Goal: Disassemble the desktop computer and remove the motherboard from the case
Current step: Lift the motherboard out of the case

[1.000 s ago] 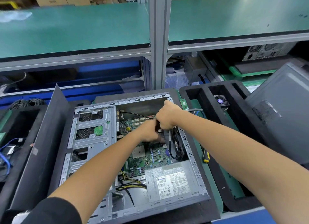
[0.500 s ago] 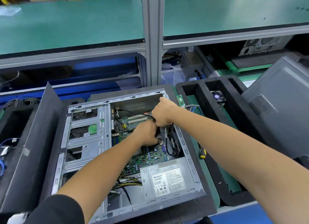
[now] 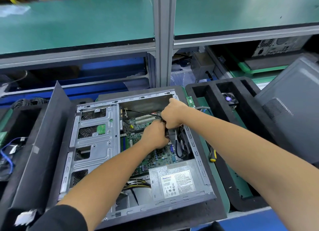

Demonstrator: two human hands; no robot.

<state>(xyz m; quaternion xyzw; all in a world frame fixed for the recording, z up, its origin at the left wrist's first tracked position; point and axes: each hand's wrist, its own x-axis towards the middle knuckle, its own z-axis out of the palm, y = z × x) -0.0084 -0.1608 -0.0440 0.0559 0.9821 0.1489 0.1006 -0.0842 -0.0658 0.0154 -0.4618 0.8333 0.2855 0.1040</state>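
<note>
Our left hand (image 3: 155, 135) and right hand (image 3: 172, 115) curl together over a black cable (image 3: 143, 112) (what each actually grips is hidden). Both work inside the open case (image 3: 96, 144), where the motherboard (image 3: 138, 125) lies beside the power supply (image 3: 176, 184), near the desk's front edge.

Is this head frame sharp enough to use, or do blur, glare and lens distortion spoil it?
Head view: edges smeared by motion blur and bowed by the wide-angle lens; soft glare on the green shelf; centre sharper, left hand and right hand readable over the motherboard.
</note>
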